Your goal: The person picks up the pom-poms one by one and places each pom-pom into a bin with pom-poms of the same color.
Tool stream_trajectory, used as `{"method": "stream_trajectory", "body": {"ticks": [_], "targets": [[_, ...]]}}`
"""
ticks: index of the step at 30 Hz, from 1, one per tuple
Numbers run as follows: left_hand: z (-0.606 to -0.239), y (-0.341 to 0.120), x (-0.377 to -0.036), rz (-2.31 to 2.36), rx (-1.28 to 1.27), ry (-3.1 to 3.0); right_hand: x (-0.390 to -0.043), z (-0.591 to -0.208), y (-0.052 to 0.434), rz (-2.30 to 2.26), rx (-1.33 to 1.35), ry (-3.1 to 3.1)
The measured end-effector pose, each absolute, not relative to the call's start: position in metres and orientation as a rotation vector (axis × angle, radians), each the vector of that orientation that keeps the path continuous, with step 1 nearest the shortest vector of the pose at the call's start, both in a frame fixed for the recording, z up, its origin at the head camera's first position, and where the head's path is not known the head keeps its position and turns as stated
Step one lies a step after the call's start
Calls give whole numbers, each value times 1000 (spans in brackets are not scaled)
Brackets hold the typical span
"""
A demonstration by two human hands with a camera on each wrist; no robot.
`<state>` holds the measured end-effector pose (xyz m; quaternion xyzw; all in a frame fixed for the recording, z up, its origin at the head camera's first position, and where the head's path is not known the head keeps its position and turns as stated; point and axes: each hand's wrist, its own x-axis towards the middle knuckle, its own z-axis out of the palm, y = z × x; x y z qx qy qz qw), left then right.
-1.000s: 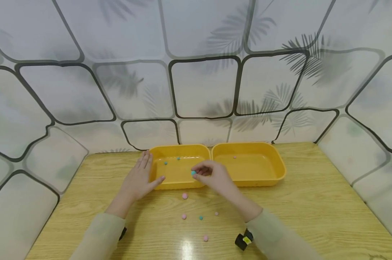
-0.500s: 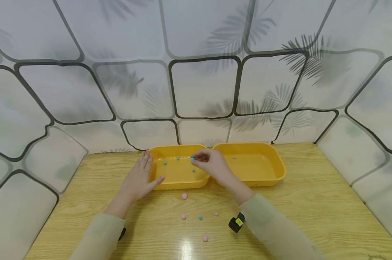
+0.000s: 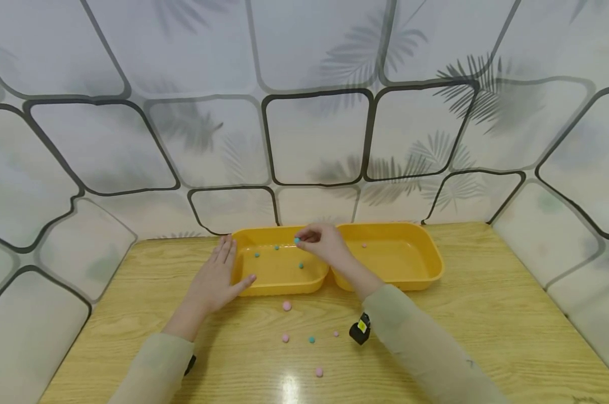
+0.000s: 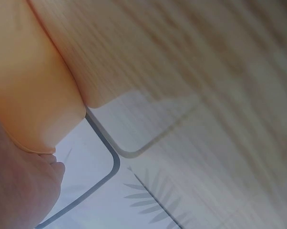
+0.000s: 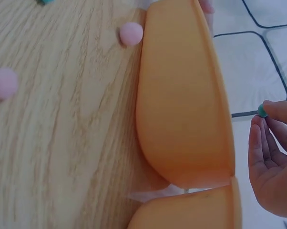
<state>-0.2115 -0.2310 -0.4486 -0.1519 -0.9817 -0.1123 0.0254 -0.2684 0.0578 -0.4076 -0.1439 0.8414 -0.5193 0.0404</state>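
A small teal pom-pom ball [image 3: 296,240] is pinched at the fingertips of the right hand [image 3: 324,245], held above the left yellow plastic tray [image 3: 279,285], which contains 3 similar balls. The left hand [image 3: 215,279] rests flat, fingers straight, against that tray's outer wall, apparently bracing it.
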Motion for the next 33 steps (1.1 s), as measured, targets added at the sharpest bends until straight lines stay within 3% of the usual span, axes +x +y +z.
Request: {"method": "stream_trajectory", "body": {"ticks": [33], "targets": [[-448, -231, -212, -348, -475, -3030, -271, -428, 54, -1572, -323, 2717]]}}
